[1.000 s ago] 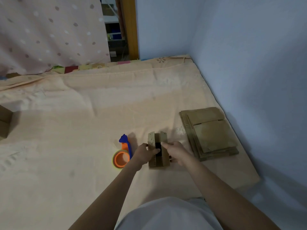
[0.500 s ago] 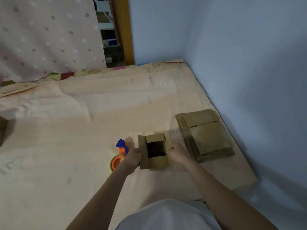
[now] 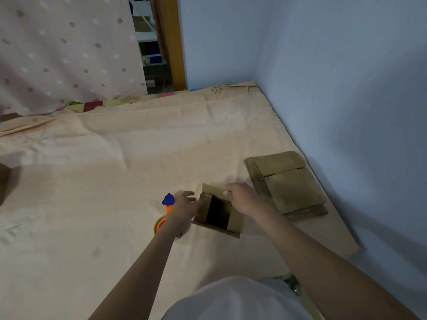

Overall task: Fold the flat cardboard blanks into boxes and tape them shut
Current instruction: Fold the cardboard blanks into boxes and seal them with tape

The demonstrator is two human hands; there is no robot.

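Bed sheet [image 3: 92, 192], peach, covers most of the view, wrinkled, runs to blue wall [image 3: 335, 88] on the right. Spotted curtain [image 3: 64, 49] hangs at the far left, wood door post [image 3: 172, 42] beside it.

Stack of flat blanks [image 3: 286, 183] lies on the sheet near the wall, right of the hands, several layers, top one w/ flap slits showing. Not touched by either hand.

Box [image 3: 219, 212], half-formed, sits on the sheet in front of the person, between both hands, just left of the stack. Open side faces up, dark inside. Near flap lies out flat toward the person w/ a corrugated edge showing. Far flap stands up at the back.

R hand [image 3: 242, 198] is over the box's far right corner, fingers curled, thumb + fingertips pinching the top edge of the far flap. Wrist passes above the right wall of the box.

L hand [image 3: 184, 206] at the box's left side, fingers spread and mostly straight, tips touching or just at the left flap; blur there, can't tell if it presses. Not wrapped round anything.

Hands apart, box between them.

Tape dispenser [image 3: 166, 212], orange w/ blue tip, lies on the sheet just left of the box, mostly hidden under the L wrist. Untouched as far as visible.

Brown box corner [image 3: 4, 181] at the far left edge, well apart from the rest.
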